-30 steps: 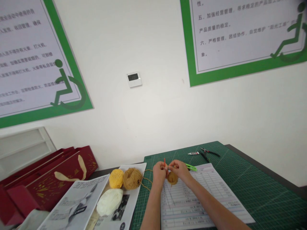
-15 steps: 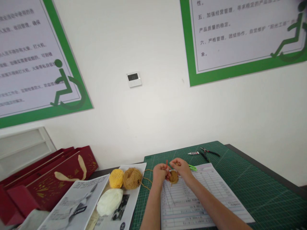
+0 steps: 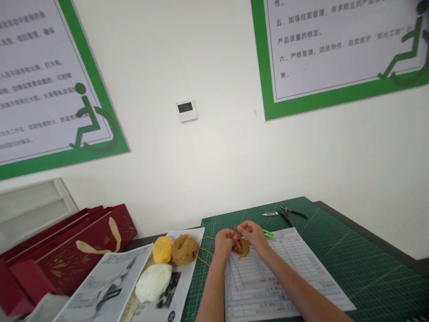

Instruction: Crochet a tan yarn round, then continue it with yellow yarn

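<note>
My left hand (image 3: 226, 241) is closed around a small round brown crocheted piece (image 3: 243, 247), which hangs at its fingertips above a printed sheet. From between the fingers a small red stick-like piece (image 3: 235, 229) points up; its lower end is hidden. Thin dark wires or needles (image 3: 237, 271) slant down from below my left hand over the paper. My right hand (image 3: 252, 231) is pinched just to the right of the red piece; whatever its fingertips hold is too small to name. Brown yarn (image 3: 206, 238) runs from a brown yarn ball (image 3: 185, 249) toward my left hand.
A yellow ball (image 3: 162, 249) and a white one (image 3: 153, 282) lie on papers at left, beside dark red gift bags (image 3: 90, 250). On the green cutting mat (image 3: 375, 273) are pliers (image 3: 295, 212), a small tube (image 3: 270, 214), a black tool (image 3: 285, 218) and a bright green object (image 3: 269, 234).
The red piece has shifted slightly right and down at the left fingertips. Both hands keep nearly the same place, with the crocheted piece turned a little.
</note>
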Tool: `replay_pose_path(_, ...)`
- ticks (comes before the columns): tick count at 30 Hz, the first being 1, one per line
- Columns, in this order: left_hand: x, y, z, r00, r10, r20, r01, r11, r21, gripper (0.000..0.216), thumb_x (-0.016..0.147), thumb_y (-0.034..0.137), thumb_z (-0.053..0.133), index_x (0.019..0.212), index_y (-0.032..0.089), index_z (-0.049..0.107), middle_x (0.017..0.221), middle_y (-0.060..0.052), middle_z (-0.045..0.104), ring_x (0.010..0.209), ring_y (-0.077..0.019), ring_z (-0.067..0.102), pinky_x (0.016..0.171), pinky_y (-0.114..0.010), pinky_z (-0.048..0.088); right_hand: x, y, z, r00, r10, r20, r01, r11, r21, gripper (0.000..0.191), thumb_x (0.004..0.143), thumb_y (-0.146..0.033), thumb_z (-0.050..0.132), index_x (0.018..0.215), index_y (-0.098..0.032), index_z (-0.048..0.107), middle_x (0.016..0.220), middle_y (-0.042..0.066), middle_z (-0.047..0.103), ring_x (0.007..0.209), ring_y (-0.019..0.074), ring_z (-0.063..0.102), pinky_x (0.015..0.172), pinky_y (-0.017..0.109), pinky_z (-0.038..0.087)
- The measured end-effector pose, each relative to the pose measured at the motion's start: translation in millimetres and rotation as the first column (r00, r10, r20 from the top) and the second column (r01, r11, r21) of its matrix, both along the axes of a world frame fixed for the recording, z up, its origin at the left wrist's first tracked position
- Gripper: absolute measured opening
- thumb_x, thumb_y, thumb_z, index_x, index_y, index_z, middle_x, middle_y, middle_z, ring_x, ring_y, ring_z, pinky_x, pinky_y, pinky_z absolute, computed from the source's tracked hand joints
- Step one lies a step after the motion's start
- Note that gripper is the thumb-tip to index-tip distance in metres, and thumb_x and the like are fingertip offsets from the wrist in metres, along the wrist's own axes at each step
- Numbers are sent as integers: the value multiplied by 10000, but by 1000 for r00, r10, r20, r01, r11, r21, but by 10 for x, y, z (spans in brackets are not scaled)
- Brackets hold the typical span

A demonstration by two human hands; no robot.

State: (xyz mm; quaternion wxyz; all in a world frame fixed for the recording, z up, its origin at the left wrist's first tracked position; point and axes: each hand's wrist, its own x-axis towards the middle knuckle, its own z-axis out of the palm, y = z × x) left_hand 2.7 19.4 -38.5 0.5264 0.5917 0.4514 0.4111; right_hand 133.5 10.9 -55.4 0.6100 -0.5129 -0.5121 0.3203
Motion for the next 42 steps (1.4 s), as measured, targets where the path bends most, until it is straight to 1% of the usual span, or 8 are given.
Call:
replay_pose_path(5, -2, 9, -7, 1000, -7, -10, 7, 1000, -7, 63, 639, 177, 617, 600, 156, 572, 439, -8, 606, 360, -120, 522, 383, -224, 422, -11, 0, -8, 1000, -13, 12, 13, 1000, 15, 279, 659, -442, 607, 638, -164, 615, 448, -64, 407, 426, 92, 321, 437, 226, 232)
replay_pose_path(13, -1, 25, -3, 999, 5, -45, -5, 1000, -5, 53, 668, 155, 588, 615, 150, 583, 423, 1, 605, 335, -104, 502, 359, -210, 418, -20, 17, -28, 999, -32, 10, 31, 999, 14, 259, 655, -421, 608, 615, -165, 611, 441, -64, 412, 427, 90, 324, 439, 224, 243)
replay_pose_path(23, 22, 4, 24, 996, 24, -85, -24, 1000, -2, 100, 669, 65, 568, 618, 150, 586, 443, 2, 630, 344, -102, 515, 367, -207, 442, -29, 46, -68, 999, -37, -18, 37, 999, -8, 241, 657, -408, 608, 608, -172, 600, 438, -51, 443, 414, 91, 342, 429, 228, 251)
replay_pose_path(28, 36, 26, 0, 993, 46, -111, -45, 999, 9, 122, 678, 47, 549, 623, 145, 595, 437, -6, 629, 336, -109, 514, 350, -208, 430, -47, 67, -75, 999, -31, -40, 31, 999, -13, 239, 665, -417, 598, 618, -183, 583, 455, -24, 514, 408, 101, 390, 419, 227, 273)
replay_pose_path(31, 36, 15, 16, 990, 49, -134, -46, 999, 25, 131, 688, 46, 539, 624, 145, 594, 434, -7, 624, 341, -119, 525, 358, -219, 440, -53, 57, -60, 999, -27, -41, 26, 1000, -11, 227, 657, -400, 603, 600, -182, 574, 451, -18, 526, 404, 101, 395, 417, 225, 280)
replay_pose_path(34, 34, -30, 56, 980, 58, -191, -44, 996, 72, 151, 701, 39, 527, 620, 148, 593, 434, -3, 614, 355, -124, 532, 374, -231, 456, -46, 46, -55, 999, -24, -41, 23, 1000, -11, 206, 655, -376, 612, 595, -182, 577, 453, -21, 528, 412, 100, 397, 417, 220, 278)
replay_pose_path(37, 36, -67, 94, 973, 58, -224, -38, 995, 94, 162, 714, 46, 522, 641, 144, 629, 462, 0, 621, 379, -119, 541, 402, -230, 466, -28, 51, -70, 999, -19, -45, 18, 1000, -17, 202, 663, -368, 628, 608, -176, 597, 470, -19, 548, 422, 100, 410, 425, 217, 284)
replay_pose_path(42, 36, -77, 129, 952, 86, -292, -49, 990, 133, 149, 698, 66, 566, 628, 156, 662, 499, 3, 626, 432, -121, 568, 450, -226, 467, 1, 73, -105, 998, 3, -69, -6, 999, -41, 202, 647, -369, 649, 621, -171, 621, 487, -21, 564, 437, 99, 424, 441, 213, 291)
